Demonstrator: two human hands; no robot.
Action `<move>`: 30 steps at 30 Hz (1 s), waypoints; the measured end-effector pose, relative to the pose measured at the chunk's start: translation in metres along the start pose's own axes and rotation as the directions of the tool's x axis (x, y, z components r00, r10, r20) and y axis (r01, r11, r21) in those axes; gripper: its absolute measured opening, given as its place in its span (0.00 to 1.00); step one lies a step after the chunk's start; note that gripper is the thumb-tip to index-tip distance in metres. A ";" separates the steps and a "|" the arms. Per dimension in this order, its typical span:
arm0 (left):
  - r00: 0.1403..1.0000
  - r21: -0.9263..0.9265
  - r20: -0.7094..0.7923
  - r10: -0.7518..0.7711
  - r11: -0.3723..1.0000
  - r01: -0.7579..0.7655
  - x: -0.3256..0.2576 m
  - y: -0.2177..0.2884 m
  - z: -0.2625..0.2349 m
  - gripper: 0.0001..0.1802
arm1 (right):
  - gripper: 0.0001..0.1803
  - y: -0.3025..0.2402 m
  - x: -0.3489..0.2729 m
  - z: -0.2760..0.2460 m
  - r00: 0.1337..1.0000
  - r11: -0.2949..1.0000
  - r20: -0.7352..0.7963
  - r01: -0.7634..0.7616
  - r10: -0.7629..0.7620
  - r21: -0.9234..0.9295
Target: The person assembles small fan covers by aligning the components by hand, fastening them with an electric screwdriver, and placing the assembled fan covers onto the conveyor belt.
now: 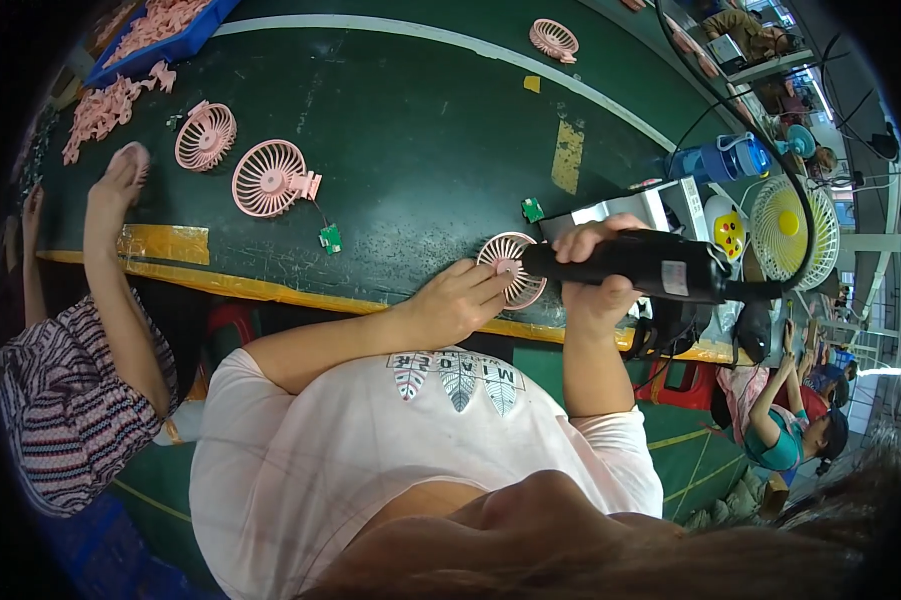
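My left hand [448,303] is closed on a round pink fan grille [526,290] near the table's front edge. My right hand [596,285] wraps round a black electric screwdriver [675,265], which lies nearly level. Its tip end meets the middle of the grille; the exact contact and any screw are hidden. A small green circuit board [532,209] sits just beyond the grille. Left of my hands lie a pink fan grille with a bracket [273,180] and its wired green circuit board [330,238]. Another pink grille [206,136] rests farther left.
A blue bin [160,45] of pink parts and a loose pile [105,115] occupy the far left, near a co-worker's hand [122,175]. Rightward stand a blue bottle [715,160], a yellow-centred fan [792,232] and the screwdriver's cable [808,210]. One pink grille [553,40] lies beyond the white line.
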State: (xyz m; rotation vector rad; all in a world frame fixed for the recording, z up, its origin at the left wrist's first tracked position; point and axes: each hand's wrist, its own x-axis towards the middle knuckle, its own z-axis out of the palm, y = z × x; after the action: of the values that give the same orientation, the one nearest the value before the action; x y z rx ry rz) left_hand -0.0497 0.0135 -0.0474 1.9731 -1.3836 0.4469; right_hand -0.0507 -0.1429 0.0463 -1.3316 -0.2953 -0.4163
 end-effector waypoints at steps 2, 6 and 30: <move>1.000 -0.046 -0.021 0.000 0.999 -0.001 0.001 0.001 -0.001 0.12 | 0.37 0.003 0.002 0.009 0.999 0.998 0.014 -0.034 0.034 0.043; 1.000 -0.057 -0.021 0.008 0.998 -0.009 0.001 -0.001 -0.002 0.12 | 0.36 0.007 0.005 0.013 0.995 0.995 0.047 -0.093 0.092 0.022; 0.996 0.100 0.023 0.085 0.991 -0.087 0.006 -0.021 -0.018 0.06 | 0.40 -0.007 -0.003 -0.007 0.991 1.000 -0.137 0.007 -0.008 -0.005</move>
State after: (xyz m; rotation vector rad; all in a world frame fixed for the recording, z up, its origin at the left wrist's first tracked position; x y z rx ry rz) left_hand -0.0265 0.0257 -0.0379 2.0078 -1.4891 0.5489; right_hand -0.0570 -0.1503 0.0494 -1.2996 -0.1853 -0.5120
